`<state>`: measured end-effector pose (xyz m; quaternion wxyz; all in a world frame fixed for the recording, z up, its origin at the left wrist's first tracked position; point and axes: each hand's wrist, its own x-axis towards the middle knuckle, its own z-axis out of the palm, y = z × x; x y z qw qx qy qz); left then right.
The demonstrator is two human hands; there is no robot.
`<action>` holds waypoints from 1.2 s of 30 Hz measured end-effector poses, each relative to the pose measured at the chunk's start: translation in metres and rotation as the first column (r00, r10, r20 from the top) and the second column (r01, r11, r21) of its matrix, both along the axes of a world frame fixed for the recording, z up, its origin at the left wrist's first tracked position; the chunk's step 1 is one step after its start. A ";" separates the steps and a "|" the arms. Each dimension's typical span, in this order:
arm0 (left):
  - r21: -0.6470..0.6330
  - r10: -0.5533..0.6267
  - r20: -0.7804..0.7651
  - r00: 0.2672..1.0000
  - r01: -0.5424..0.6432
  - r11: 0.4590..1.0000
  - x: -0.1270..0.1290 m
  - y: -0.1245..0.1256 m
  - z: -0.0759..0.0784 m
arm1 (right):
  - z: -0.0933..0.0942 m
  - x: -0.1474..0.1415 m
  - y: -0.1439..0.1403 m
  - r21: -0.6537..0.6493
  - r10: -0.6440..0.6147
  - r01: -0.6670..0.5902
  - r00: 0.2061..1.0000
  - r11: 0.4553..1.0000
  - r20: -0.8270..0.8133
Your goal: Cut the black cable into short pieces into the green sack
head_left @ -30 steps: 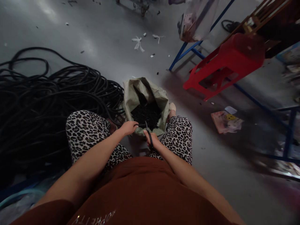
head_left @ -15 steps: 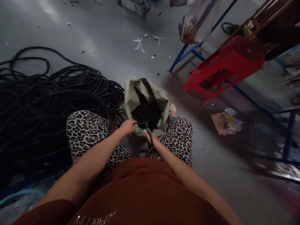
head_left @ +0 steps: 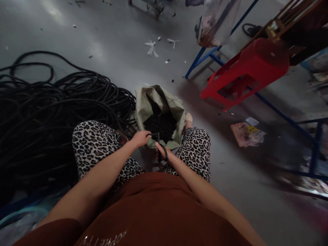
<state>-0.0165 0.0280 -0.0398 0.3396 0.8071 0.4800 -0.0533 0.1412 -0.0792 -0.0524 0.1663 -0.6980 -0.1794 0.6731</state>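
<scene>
reader: in the head view, where is the black cord (head_left: 89,73)?

author: piled in loose coils on the floor (head_left: 110,37) at the person's left. the left hand (head_left: 140,138) is closed round a black length (head_left: 153,134) over the near side of the sack (head_left: 141,102). the right hand (head_left: 162,149) is curled round the scissors (head_left: 165,154), blades beside that length; contact cannot be told.

reader: and the progress?

author: judged partway: a heap of short black pieces (head_left: 160,123) lies inside the sack, while the large pile appears uncut.

reader: any writing?

author: the shirt (head_left: 153,205) bears inverted lettering (head_left: 105,239), seemingly including "pretty". a packet (head_left: 239,135) on the floor at right has a yellow patch; its print is too blurred to read.
</scene>
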 end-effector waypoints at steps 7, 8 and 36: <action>-0.028 -0.033 0.033 0.999 0.034 0.999 0.001 -0.003 -0.002 | 0.004 -0.001 0.001 0.039 0.023 -0.024 1.000 0.999 0.004; -0.030 -0.036 0.035 0.999 0.037 0.999 0.001 -0.004 -0.003 | 0.005 -0.001 0.001 0.040 0.031 -0.031 0.999 0.999 0.007; -0.048 -0.062 0.083 0.995 0.066 0.997 0.002 -0.006 -0.007 | 0.007 -0.001 0.000 0.040 0.099 -0.104 0.989 0.994 0.114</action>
